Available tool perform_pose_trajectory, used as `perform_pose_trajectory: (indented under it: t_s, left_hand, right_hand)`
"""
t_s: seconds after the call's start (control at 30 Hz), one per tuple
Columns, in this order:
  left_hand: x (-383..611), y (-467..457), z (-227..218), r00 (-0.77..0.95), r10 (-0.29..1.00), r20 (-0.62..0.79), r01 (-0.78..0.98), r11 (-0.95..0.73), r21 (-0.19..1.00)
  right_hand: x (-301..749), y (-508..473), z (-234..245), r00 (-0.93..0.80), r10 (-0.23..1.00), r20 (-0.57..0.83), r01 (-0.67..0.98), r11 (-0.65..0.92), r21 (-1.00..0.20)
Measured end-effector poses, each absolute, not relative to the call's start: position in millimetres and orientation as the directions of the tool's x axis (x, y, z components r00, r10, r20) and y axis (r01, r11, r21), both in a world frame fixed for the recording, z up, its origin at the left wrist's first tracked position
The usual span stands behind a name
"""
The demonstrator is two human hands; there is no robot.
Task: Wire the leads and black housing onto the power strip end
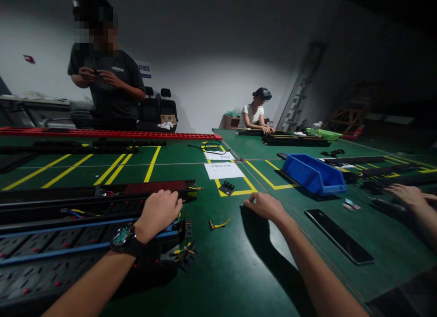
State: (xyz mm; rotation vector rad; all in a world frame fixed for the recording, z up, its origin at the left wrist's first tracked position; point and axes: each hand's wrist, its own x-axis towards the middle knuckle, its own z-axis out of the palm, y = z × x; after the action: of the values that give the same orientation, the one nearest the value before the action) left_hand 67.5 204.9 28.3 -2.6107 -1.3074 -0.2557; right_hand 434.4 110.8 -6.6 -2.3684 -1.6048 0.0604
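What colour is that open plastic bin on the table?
The bin is blue; the head view shows it.

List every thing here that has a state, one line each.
left hand, fingers curled on the power strip's end.
right hand, open, palm down, above the table.
power strip, lying flat, wires showing at its end.
blue bin, upright, nothing seen inside.
phone, lying flat, screen dark.
yellow wire, loose on the table.
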Motion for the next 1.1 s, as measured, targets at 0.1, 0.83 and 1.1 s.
perform_pose_trajectory:
  t_s: [0.1,0.83,1.1]
  left_hand:
    - [67.5,205.0,27.5,0.597,0.763,0.249,0.801,-0.586,-0.124]
    - [67.8,202.9,29.3,0.598,0.777,0.194,0.8,-0.592,-0.098]
    - [68.1,202.2,29.3,0.599,0.776,0.199,0.8,-0.588,-0.116]
  right_hand:
    - [425.0,114.7,-15.7,0.336,0.931,0.144,0.91,-0.282,-0.303]
    - [402.4,122.4,-19.4,0.224,0.907,0.356,0.9,-0.052,-0.433]
    - [408.5,125.7,-31.5,0.164,0.932,0.324,0.908,-0.014,-0.419]
